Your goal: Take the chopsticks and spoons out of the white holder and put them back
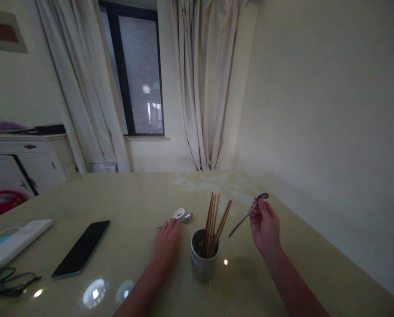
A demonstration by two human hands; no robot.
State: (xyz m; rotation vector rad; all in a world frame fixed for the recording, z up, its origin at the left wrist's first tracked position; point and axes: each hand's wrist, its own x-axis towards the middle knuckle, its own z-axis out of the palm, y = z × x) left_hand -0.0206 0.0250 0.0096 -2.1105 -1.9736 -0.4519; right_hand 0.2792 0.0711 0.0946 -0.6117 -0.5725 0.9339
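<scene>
My right hand [265, 224] is raised over the right side of the table, its fingers pinching a metal spoon [241, 222] near the bowl. The handle slants down and left, toward a grey cup [205, 268]. Several brown wooden chopsticks [213, 226] stand leaning in that cup. Left of the cup, my left hand [168, 242] is down at the tabletop, fingers closed together over the handle of a second metal spoon [187, 217]. A white spoon [179, 213] with a blue mark lies just beyond the fingertips; its handle is hidden.
A black phone [82, 248] lies on the glossy table [134, 193] to the left. Beyond it are a white power strip or similar long device [19, 242] and dark cables [9, 281]. A wall [332, 132] runs along the table's right edge; curtains [206, 88] hang behind.
</scene>
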